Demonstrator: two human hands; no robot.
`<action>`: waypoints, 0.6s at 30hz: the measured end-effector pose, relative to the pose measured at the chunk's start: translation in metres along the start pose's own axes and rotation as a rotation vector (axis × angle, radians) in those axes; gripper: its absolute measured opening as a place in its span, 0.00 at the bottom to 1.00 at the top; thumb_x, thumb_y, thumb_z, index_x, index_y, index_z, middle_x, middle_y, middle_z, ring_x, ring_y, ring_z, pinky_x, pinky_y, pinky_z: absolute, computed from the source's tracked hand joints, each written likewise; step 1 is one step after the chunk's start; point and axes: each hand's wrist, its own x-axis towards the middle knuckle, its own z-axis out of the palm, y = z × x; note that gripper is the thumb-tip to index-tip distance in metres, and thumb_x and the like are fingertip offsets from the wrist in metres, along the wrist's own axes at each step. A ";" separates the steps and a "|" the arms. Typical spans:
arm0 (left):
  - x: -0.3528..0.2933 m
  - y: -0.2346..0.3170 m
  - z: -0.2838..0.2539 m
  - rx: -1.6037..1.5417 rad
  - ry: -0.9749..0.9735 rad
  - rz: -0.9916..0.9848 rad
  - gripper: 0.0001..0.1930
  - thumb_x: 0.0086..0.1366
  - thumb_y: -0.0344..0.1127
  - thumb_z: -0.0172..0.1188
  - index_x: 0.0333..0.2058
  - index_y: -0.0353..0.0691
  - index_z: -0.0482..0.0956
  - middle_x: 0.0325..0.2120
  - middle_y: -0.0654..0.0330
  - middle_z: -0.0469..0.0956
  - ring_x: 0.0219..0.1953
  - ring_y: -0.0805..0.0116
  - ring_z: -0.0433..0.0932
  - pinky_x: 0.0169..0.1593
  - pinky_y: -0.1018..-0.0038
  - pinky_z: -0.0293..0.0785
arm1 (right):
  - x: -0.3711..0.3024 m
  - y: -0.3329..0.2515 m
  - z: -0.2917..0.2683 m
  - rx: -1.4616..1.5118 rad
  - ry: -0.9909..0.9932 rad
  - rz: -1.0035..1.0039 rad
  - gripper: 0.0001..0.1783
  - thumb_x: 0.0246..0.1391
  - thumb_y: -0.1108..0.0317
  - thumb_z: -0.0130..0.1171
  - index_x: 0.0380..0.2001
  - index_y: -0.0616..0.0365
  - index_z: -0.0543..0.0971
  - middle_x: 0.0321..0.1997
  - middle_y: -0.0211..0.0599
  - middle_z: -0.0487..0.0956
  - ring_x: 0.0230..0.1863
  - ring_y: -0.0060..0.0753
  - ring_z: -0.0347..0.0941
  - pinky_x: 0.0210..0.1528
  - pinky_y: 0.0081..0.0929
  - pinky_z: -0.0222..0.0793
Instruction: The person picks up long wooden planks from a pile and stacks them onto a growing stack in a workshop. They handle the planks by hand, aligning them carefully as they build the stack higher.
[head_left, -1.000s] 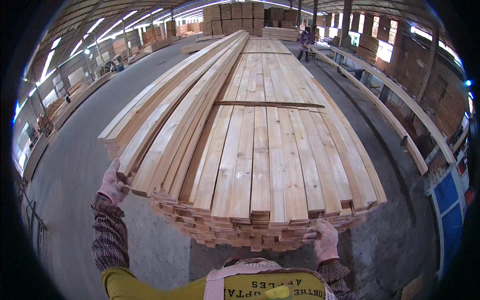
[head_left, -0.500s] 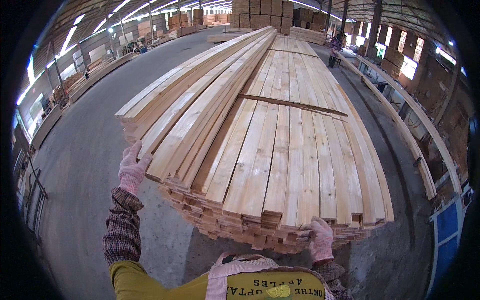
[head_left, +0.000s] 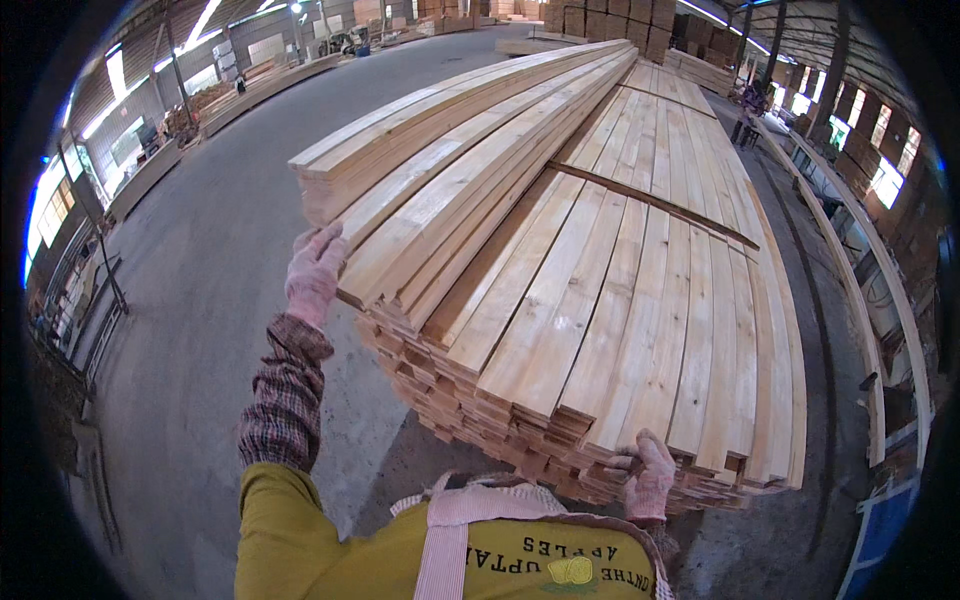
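Observation:
A long stack of pale wooden planks (head_left: 610, 330) fills the middle, its near ends stepped and uneven. On its left side lies a raised bundle of loose wooden boards (head_left: 470, 180), fanned out past the stack's edge. My left hand (head_left: 315, 272), in a pinkish glove, is closed on the near end of a board in this bundle; some fingertips are hidden. At the stack's near right end, my gloved right hand (head_left: 650, 475) has its fingers curled against a plank end. A thin crosswise strip (head_left: 655, 205) lies over the flat top layer.
Grey concrete floor (head_left: 200, 330) runs along the left. To the right stand a long rail-like bench (head_left: 880, 300) and a blue panel (head_left: 885, 535). Tall timber piles (head_left: 605, 20) rise at the back. A person (head_left: 750, 100) stands far off at the right.
The view has swung left, so the stack sits farther right in the picture. Both hands remain at the board ends, the left on the bundle and the right on the stack.

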 end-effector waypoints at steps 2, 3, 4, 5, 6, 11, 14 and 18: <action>0.009 -0.015 0.002 -0.043 0.002 0.016 0.20 0.67 0.42 0.65 0.55 0.46 0.83 0.56 0.57 0.73 0.57 0.65 0.75 0.60 0.74 0.71 | 0.003 -0.001 -0.003 0.005 -0.004 0.018 0.25 0.63 0.64 0.56 0.59 0.66 0.70 0.32 0.50 0.80 0.25 0.43 0.80 0.27 0.44 0.82; 0.014 -0.021 0.000 -0.046 0.010 0.023 0.20 0.66 0.42 0.65 0.56 0.46 0.83 0.56 0.57 0.73 0.57 0.65 0.75 0.61 0.73 0.71 | 0.003 0.000 -0.004 0.016 0.002 0.014 0.23 0.63 0.65 0.56 0.58 0.66 0.71 0.32 0.49 0.80 0.24 0.43 0.80 0.27 0.43 0.82; 0.017 -0.032 0.001 -0.020 0.023 0.015 0.21 0.66 0.42 0.65 0.57 0.47 0.82 0.57 0.56 0.73 0.58 0.64 0.75 0.61 0.73 0.71 | 0.003 0.001 -0.005 0.024 0.007 0.013 0.22 0.63 0.65 0.55 0.57 0.66 0.71 0.31 0.49 0.80 0.24 0.42 0.80 0.27 0.42 0.81; 0.019 -0.028 0.007 0.012 0.032 -0.002 0.23 0.65 0.42 0.66 0.58 0.45 0.81 0.58 0.54 0.73 0.59 0.64 0.75 0.62 0.72 0.71 | 0.003 0.002 -0.007 0.036 0.023 0.002 0.21 0.63 0.66 0.55 0.56 0.66 0.72 0.31 0.48 0.80 0.23 0.42 0.79 0.27 0.42 0.81; 0.019 -0.025 0.007 0.050 0.049 -0.023 0.25 0.65 0.43 0.66 0.60 0.43 0.79 0.59 0.53 0.72 0.59 0.63 0.75 0.62 0.71 0.70 | -0.007 -0.004 -0.002 0.029 0.050 -0.002 0.20 0.62 0.67 0.55 0.55 0.66 0.72 0.30 0.47 0.79 0.23 0.41 0.79 0.27 0.41 0.81; 0.010 0.007 0.004 -0.071 0.073 -0.182 0.32 0.61 0.41 0.70 0.62 0.35 0.75 0.59 0.49 0.75 0.61 0.59 0.75 0.64 0.68 0.70 | -0.018 -0.008 -0.039 0.122 0.010 0.033 0.16 0.62 0.67 0.57 0.51 0.60 0.73 0.30 0.44 0.79 0.24 0.38 0.76 0.25 0.35 0.76; 0.004 0.023 0.004 0.108 0.132 -0.129 0.32 0.62 0.40 0.68 0.62 0.31 0.74 0.57 0.49 0.78 0.58 0.63 0.77 0.62 0.70 0.72 | -0.023 -0.007 -0.071 0.093 -0.032 0.133 0.17 0.64 0.62 0.58 0.54 0.54 0.73 0.32 0.44 0.80 0.27 0.41 0.76 0.26 0.38 0.75; 0.025 0.077 -0.010 0.059 0.191 -0.061 0.32 0.63 0.40 0.68 0.62 0.29 0.72 0.52 0.50 0.81 0.46 0.67 0.82 0.51 0.72 0.79 | -0.018 -0.016 -0.109 -0.095 0.029 0.172 0.24 0.63 0.60 0.62 0.59 0.54 0.71 0.31 0.46 0.79 0.23 0.42 0.76 0.22 0.41 0.75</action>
